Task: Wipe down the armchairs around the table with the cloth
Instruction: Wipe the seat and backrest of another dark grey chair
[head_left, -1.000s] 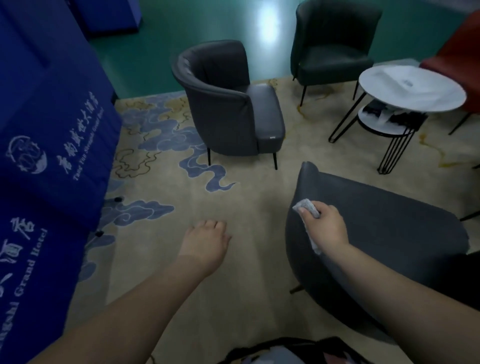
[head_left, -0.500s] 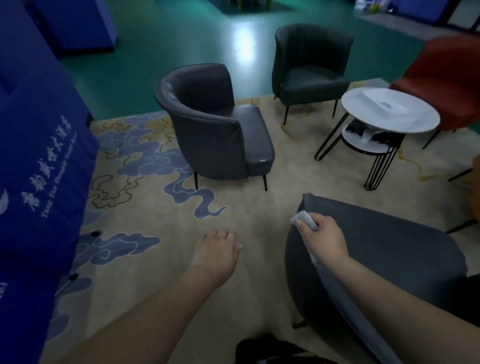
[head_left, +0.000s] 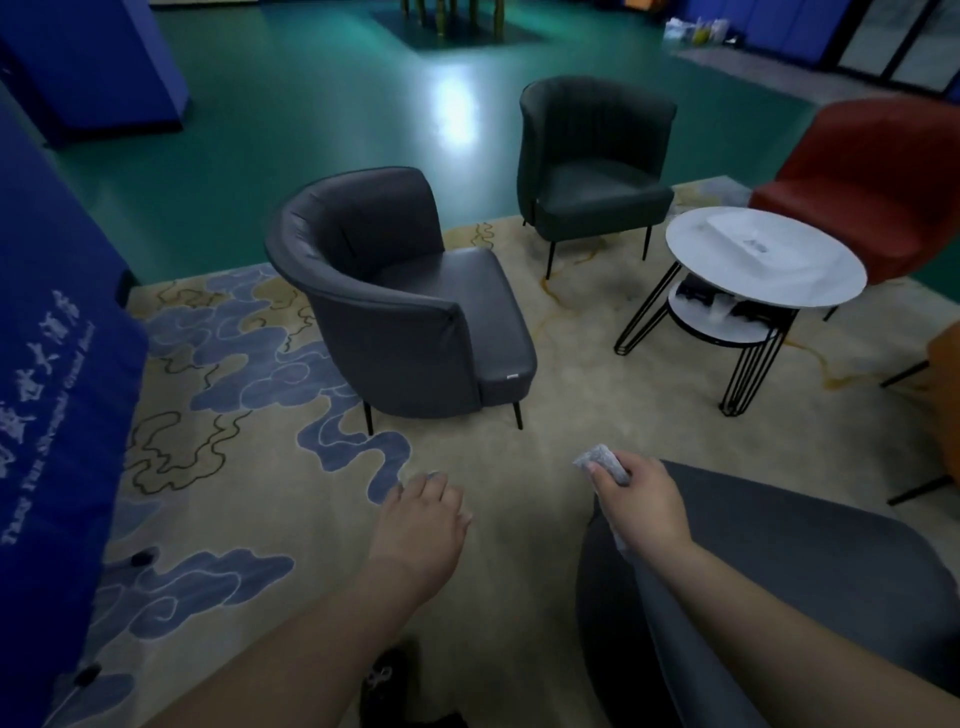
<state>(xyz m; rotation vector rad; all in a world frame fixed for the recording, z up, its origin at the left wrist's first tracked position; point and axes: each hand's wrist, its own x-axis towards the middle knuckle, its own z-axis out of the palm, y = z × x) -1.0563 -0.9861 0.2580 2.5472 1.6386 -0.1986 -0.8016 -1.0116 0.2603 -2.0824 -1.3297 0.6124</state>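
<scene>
Head view: right hand (head_left: 641, 501) holds the cloth (head_left: 602, 462) bunched in its grip, just above the near armchair (head_left: 779, 561) back's left edge; left hand (head_left: 423, 517) hangs relaxed, farther off.

Right hand (head_left: 641, 501) grips a bunched pale cloth (head_left: 602, 464) at the top edge of the nearest grey armchair (head_left: 810, 582). Left hand (head_left: 422, 525) hangs relaxed over the patterned carpet (head_left: 249, 467). Beyond: a second grey armchair (head_left: 400, 301), a dark green armchair (head_left: 592, 161), a round white table (head_left: 763, 260).
</scene>
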